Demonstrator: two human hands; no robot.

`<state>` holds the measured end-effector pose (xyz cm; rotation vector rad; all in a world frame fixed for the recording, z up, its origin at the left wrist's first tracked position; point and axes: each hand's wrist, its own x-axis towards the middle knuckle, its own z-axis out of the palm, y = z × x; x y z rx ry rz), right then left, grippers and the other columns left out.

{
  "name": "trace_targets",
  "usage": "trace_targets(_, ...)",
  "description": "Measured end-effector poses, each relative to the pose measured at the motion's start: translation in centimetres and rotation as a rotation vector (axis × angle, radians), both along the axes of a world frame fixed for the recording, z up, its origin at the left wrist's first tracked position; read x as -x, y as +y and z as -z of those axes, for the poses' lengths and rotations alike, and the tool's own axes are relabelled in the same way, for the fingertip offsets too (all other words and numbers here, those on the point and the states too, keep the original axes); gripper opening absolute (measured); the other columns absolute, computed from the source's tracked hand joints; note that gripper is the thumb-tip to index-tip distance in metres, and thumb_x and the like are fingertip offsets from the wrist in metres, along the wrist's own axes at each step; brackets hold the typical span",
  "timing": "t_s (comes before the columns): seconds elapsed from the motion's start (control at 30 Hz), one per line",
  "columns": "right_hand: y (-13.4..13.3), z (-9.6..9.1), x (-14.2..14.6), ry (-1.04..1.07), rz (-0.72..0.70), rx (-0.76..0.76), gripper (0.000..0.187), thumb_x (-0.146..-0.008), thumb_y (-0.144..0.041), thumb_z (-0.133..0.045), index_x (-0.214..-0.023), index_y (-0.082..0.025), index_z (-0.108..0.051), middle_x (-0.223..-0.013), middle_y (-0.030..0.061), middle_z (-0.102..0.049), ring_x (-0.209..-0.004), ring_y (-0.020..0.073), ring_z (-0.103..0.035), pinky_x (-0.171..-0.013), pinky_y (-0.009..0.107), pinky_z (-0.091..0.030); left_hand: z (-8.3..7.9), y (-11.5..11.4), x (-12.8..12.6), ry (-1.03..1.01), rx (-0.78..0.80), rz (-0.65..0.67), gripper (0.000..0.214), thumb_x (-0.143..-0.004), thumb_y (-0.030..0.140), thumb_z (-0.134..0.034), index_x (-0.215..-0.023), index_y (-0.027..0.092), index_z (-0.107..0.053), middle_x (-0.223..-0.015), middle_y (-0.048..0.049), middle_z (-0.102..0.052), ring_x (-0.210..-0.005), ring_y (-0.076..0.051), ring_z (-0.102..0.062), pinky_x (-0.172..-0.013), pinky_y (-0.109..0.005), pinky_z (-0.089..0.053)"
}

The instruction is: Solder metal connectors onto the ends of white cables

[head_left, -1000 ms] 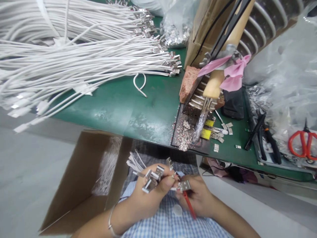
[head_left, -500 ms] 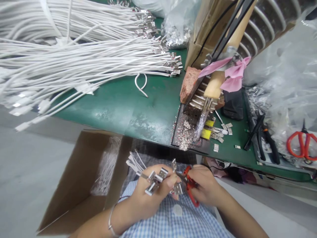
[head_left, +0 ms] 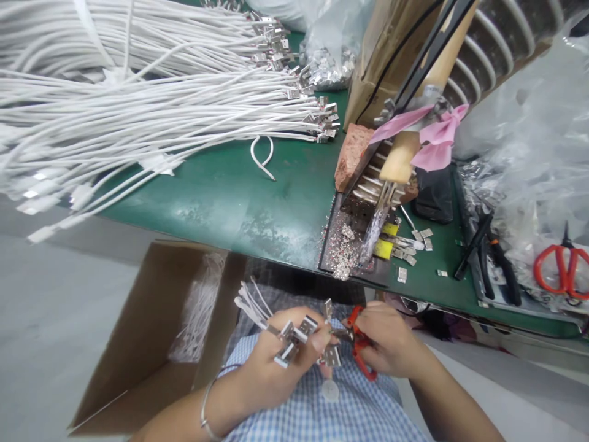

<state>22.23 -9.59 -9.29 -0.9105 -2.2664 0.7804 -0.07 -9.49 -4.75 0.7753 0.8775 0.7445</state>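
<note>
Fingers (head_left: 318, 339) on my left hand (head_left: 281, 371) are pinched shut on a little cluster of metal plugs (head_left: 332, 355), with a fan of thin white leads (head_left: 251, 301) poking out past the far side of the knuckles. On my right hand (head_left: 391, 337) they're curled around a pair of red-handled snips (head_left: 359, 345). The grips look spread a bit, but I honestly can't tell how wide the blades (head_left: 342, 334) are, since the tips sit right up by the pinch and get lost there.

So the spacing that matters: the snips lie more or less crosswise, long axis running from my right hand over to the left fingertips, business end pointing left. One plug stands roughly upright just beyond the blades, another hangs just on my side of them. The left hand is the nearer one to those, obviously, since it's gripping them. Can't say if the blades touch any wire or only sit beside it.

All of this is over my lap, just this side of the green counter (head_left: 216, 190). Up there I've got piles of white cables (head_left: 161, 113) on the left, the wooden-handled iron (head_left: 399, 158) ahead and slightly right, and a second red pair (head_left: 562, 264) way off right.
</note>
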Motion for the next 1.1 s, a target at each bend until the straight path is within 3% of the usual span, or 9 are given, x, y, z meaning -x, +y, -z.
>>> trace_targets(0.37,-0.2,0.4,0.4,0.034,0.008,0.031,0.015,-0.089,-0.015,-0.049,-0.076,-0.022,-0.052,-0.056,-0.0036,-0.053,-0.049,0.0125,-0.042,-0.053,0.028,-0.028,0.4,-0.1,0.2,0.002,-0.016,0.054,0.045,-0.087,0.055,-0.067,-0.070,0.015,-0.057,-0.054,-0.0004,-0.063,-0.049,-0.010,-0.063,-0.050,-0.017,-0.051)
trace_targets(0.63,-1.8,1.3,2.6,0.142,0.105,0.120,0.023,-0.095,-0.027,-0.049,-0.072,-0.023,-0.047,-0.052,-0.0042,-0.049,-0.046,0.0126,-0.044,-0.050,0.027,-0.033,1.2,-0.4,-0.3,-0.175,-0.005,-0.058,0.031,-0.086,0.043,-0.073,-0.077,0.018,-0.056,-0.064,0.0021,-0.067,-0.057,-0.011,-0.066,-0.057,-0.019,-0.054)
trace_targets(0.87,-3.7,1.6,5.4,0.257,0.165,0.223,0.026,-0.095,-0.033,-0.044,-0.071,-0.024,-0.042,-0.049,-0.0077,-0.043,-0.039,0.0085,-0.038,-0.041,0.020,-0.033,0.6,0.0,-0.4,-0.072,0.008,-0.113,0.035,-0.080,0.050,-0.076,-0.075,0.017,-0.066,-0.063,0.0018,-0.066,-0.059,-0.010,-0.060,-0.059,-0.017,-0.051)
trace_targets(1.1,-2.4,1.2,3.7,0.194,0.162,0.172,0.024,-0.091,-0.026,-0.053,-0.070,-0.023,-0.044,-0.051,-0.0065,-0.043,-0.045,0.0104,-0.041,-0.046,0.023,-0.032,0.5,0.1,-0.2,-0.014,-0.021,-0.096,0.038,-0.084,0.052,-0.072,-0.073,0.017,-0.064,-0.055,0.0013,-0.065,-0.051,-0.010,-0.057,-0.054,-0.019,-0.047)
